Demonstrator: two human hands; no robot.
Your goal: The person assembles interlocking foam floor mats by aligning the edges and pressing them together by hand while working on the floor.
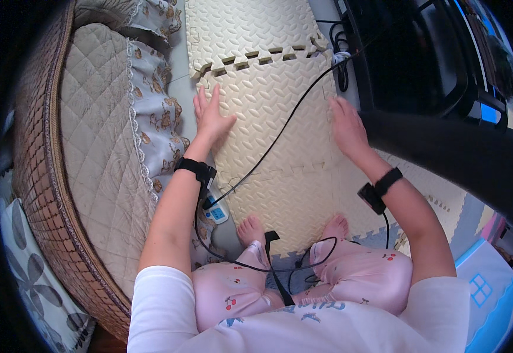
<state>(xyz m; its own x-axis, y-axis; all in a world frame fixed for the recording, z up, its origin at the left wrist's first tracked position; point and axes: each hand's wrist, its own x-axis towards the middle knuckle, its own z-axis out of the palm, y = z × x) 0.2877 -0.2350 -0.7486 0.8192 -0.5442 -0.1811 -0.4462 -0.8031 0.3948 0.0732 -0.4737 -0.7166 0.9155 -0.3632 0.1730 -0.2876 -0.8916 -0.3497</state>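
The near foam mat point(303, 138) is lying between both hands, gaps showing along its far seam. The left hand point(210, 120) is splaying wide at the left edge — the right hand point(349, 130) is bordering the right, grip unclear. Squaring the teeth before pressing seems best.

Left hand point(210, 122) and right hand point(349, 130) flank a cream foam mat point(256, 115) crossed by a black cable point(286, 125).
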